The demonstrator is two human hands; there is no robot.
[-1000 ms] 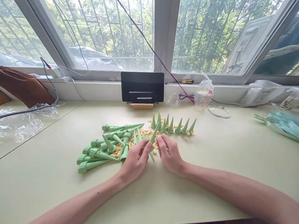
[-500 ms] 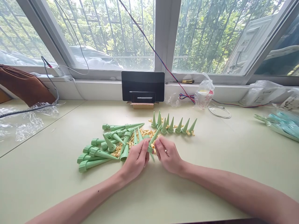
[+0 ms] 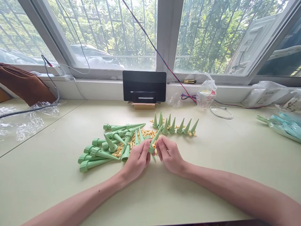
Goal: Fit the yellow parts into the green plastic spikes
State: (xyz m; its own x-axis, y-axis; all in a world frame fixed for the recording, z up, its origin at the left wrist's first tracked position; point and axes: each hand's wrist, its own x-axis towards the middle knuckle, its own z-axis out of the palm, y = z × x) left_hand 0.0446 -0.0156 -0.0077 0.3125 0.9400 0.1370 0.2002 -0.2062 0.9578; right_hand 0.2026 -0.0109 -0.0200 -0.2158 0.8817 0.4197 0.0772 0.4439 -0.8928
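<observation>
While the left hand (image 3: 138, 155) pinches a green spike (image 3: 156, 138) over the counter (image 3: 152, 201), tip up and leaning, the right hand (image 3: 171, 155) has its thumb and finger together by the yellow bit (image 3: 154, 146) on the spike's side; I can't tell if they grip anything. A weak left pinch could let the spike twist loose. A careless right swing could topple the standing spikes (image 3: 180, 128).

The bare left hand (image 3: 137, 157) and bare right hand (image 3: 172, 157) are close together, both curled; bare forearms (image 3: 101, 191) slant inward.
</observation>
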